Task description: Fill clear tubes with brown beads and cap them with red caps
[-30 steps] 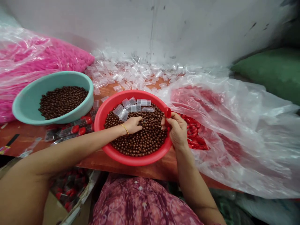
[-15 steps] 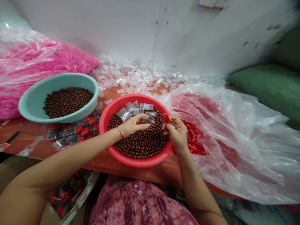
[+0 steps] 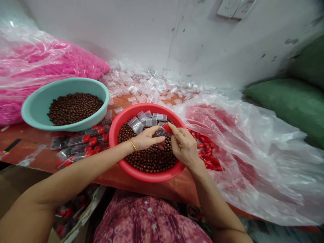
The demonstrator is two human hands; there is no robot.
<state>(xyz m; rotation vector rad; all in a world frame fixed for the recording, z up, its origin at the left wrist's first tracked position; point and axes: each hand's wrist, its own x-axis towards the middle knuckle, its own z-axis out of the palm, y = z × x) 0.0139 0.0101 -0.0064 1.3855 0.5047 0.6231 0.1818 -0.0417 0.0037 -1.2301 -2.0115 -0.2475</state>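
**Small clear plastic container (image 3: 160, 132) held between both hands at its red cap**

The small rectangular container is gripped by the left hand (image 3: 146, 138), its thumb laid along the near side and its fingers curled behind. The left forearm is stretched diagonally in from the lower left, a thin gold bracelet (image 3: 133, 144) worn at the wrist. The glossy red plastic cap (image 3: 166, 128) is pinched at the container's right end between thumb and fingertips of the right hand (image 3: 184, 144), whose wrist is bent inward, with the forearm angled up from the lower right. Whether the cap is fully seated cannot be told.

Container and cap are held above the round red plastic basin (image 3: 149, 177), set near the front edge of the reddish-brown tabletop (image 3: 108, 179) and filled with shiny round brown beads (image 3: 146, 162). More clear containers (image 3: 136, 125) are heaped at the basin's far side. Red-capped containers (image 3: 79, 139) are piled left of it, in front of an oval teal basin (image 3: 32, 113). Loose red caps (image 3: 209, 155) are spread to its right, and clear pieces (image 3: 152, 87) are scattered toward the tabletop's back edge.
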